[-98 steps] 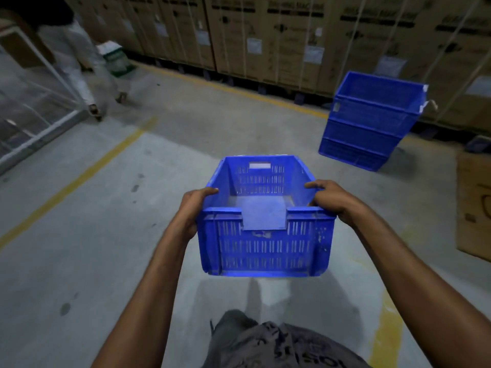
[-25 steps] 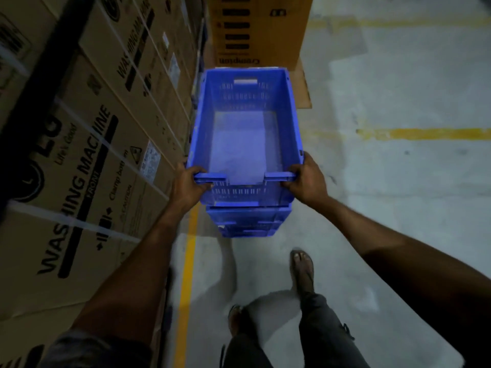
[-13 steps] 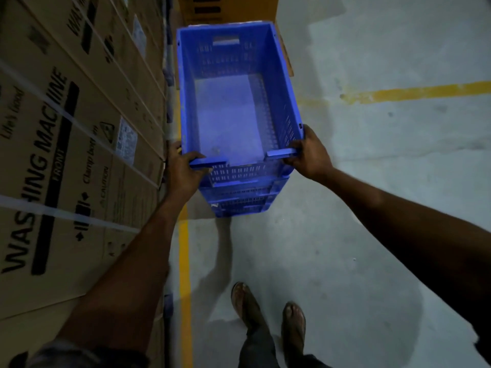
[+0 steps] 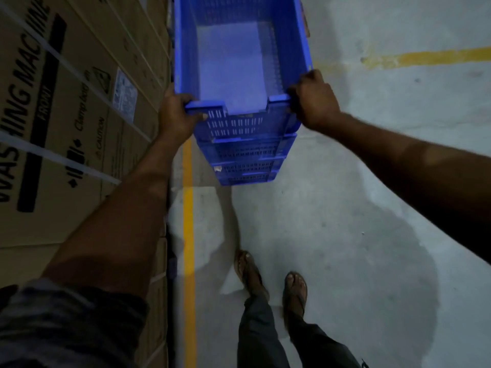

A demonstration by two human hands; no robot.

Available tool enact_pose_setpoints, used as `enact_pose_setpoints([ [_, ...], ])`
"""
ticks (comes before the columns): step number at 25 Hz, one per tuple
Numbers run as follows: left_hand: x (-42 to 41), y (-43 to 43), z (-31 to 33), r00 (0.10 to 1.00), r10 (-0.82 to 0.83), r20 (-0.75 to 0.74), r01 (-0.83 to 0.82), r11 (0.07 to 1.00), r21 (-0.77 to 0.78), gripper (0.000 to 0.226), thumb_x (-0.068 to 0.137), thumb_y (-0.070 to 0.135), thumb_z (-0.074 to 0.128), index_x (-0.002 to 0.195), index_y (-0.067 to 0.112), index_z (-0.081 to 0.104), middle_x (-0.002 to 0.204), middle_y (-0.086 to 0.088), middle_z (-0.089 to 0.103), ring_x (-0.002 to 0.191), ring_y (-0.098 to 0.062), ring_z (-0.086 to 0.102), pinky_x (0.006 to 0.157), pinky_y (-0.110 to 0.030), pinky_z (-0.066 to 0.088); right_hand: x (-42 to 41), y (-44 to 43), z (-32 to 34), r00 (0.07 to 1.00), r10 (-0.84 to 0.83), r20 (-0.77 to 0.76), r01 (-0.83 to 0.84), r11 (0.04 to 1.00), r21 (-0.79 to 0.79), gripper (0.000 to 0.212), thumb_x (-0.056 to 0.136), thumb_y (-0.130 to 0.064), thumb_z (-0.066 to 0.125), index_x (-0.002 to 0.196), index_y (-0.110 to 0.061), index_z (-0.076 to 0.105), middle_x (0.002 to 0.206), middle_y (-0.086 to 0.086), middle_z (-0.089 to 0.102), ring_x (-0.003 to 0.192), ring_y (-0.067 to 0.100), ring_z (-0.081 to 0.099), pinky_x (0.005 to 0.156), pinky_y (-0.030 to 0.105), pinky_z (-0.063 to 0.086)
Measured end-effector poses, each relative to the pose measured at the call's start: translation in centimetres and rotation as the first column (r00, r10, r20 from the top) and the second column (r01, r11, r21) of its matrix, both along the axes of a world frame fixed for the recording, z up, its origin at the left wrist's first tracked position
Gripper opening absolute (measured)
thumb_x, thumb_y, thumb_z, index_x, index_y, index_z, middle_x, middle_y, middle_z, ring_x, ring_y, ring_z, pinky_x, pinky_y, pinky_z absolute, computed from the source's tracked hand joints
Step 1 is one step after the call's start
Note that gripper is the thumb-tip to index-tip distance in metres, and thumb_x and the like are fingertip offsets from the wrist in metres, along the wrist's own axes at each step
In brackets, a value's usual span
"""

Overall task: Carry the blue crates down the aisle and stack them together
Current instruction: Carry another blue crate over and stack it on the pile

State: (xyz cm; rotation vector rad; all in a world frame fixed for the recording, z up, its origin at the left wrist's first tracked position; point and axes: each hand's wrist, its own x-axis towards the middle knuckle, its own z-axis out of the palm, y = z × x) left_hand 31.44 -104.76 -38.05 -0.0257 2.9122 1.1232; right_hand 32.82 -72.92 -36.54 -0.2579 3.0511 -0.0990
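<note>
An empty blue slatted crate (image 4: 240, 120) sits nested on top of a stack of blue crates (image 4: 248, 166) standing on the concrete floor. My left hand (image 4: 175, 116) grips the crate's near left corner, fingers curled over the rim. At the near right corner my right hand (image 4: 313, 102) grips the rim the same way. The crate's far end runs out of the top of the view.
Tall cardboard washing-machine boxes (image 4: 66, 115) wall in the left side, close to the stack. A yellow floor line (image 4: 189, 248) runs along them; another yellow line (image 4: 425, 58) crosses at the right. My sandalled feet (image 4: 271, 277) stand behind the stack on grey concrete.
I carried the crate from the open aisle to the stack beside the boxes and lowered it onto the stack. Over the last second it sank deeper and my view tipped downward.
</note>
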Motion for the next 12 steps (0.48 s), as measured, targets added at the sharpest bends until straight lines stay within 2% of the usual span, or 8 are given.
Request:
enact_pose_setpoints([
  [1,0.1,0.0,0.0,1.0,0.0,-0.01,-0.001,1.0,-0.006,0.047,0.075,0.002,0.084,0.115,-0.012,0.062,0.127,-0.025,0.053,0.112,-0.025,0.055,0.088,-0.026,0.046,-0.2,-0.1,-0.1,1.0,-0.015,0.023,0.016,0.999,-0.037,0.027,0.086,-0.02,0.066,0.11,-0.008,0.064,0.115,0.025,0.057,0.122,0.042,0.044,0.083,0.051,0.052],
  [4,0.4,-0.4,-0.9,1.0,0.015,-0.021,-0.015,0.999,0.035,0.039,0.074,0.011,0.085,0.107,0.01,0.063,0.132,-0.027,0.056,0.119,-0.036,0.058,0.095,-0.042,0.05,0.2,0.1,-0.7,0.998,-0.032,0.05,0.038,0.991,-0.13,0.022,0.087,-0.02,0.064,0.107,-0.013,0.06,0.111,0.026,0.057,0.118,0.041,0.048,0.081,0.051,0.053],
  [6,0.3,-0.9,-1.5,0.999,-0.011,-0.031,0.013,0.997,0.075,0.045,0.075,0.01,0.084,0.113,0.014,0.06,0.127,-0.02,0.059,0.116,-0.029,0.059,0.096,-0.04,0.05,0.4,0.4,-1.3,0.999,-0.012,0.041,0.017,0.993,-0.121,0.019,0.087,-0.02,0.063,0.104,-0.013,0.059,0.107,0.026,0.059,0.118,0.041,0.047,0.078,0.05,0.053],
  [7,0.0,-1.0,-1.6,0.999,-0.036,-0.035,0.038,0.997,0.064,0.039,0.077,0.01,0.083,0.108,0.015,0.061,0.123,-0.018,0.059,0.117,-0.028,0.058,0.097,-0.038,0.048,0.4,0.3,-1.2,0.999,-0.007,0.044,0.012,0.993,-0.118,0.018,0.088,-0.021,0.063,0.104,-0.013,0.06,0.107,0.026,0.059,0.118,0.04,0.046,0.077,0.049,0.051],
  [9,-0.1,-1.1,-1.3,0.997,-0.07,-0.032,0.07,0.998,0.004,0.026,0.078,0.008,0.082,0.089,0.017,0.06,0.102,-0.006,0.059,0.117,-0.031,0.059,0.104,-0.038,0.045,0.3,0.2,-1.0,0.998,-0.007,0.056,0.015,0.991,-0.136,0.019,0.088,-0.022,0.065,0.106,-0.014,0.062,0.107,0.026,0.059,0.118,0.04,0.046,0.077,0.048,0.049],
  [10,0.0,-1.2,-0.8,0.995,-0.085,-0.057,0.084,0.996,-0.023,0.034,0.078,0.009,0.082,0.079,0.025,0.052,0.093,0.0,0.057,0.118,-0.031,0.059,0.106,-0.038,0.043,0.3,0.2,-0.8,0.998,-0.01,0.055,0.018,0.989,-0.147,0.02,0.088,-0.022,0.065,0.106,-0.015,0.062,0.108,0.025,0.059,0.118,0.039,0.046,0.077,0.047,0.048],
  [11,-0.1,-1.3,-0.6,0.993,-0.097,-0.075,0.094,0.995,-0.038,0.044,0.078,0.011,0.082,0.073,0.032,0.044,0.098,0.0,0.061,0.12,-0.032,0.059,0.105,-0.038,0.043,0.4,0.2,-0.7,0.998,-0.016,0.056,0.024,0.987,-0.156,0.02,0.088,-0.022,0.065,0.107,-0.015,0.063,0.109,0.025,0.058,0.118,0.039,0.046,0.077,0.046,0.047],
  [12,-0.2,-1.4,-0.5,0.992,-0.105,-0.074,0.102,0.994,-0.039,0.046,0.078,0.014,0.083,0.072,0.033,0.042,0.112,-0.009,0.064,0.124,-0.032,0.057,0.103,-0.038,0.045,0.5,0.2,-0.7,0.998,-0.029,0.055,0.038,0.987,-0.156,0.02,0.088,-0.022,0.065,0.106,-0.015,0.063,0.11,0.024,0.058,0.119,0.039,0.046,0.077,0.045,0.047],
])
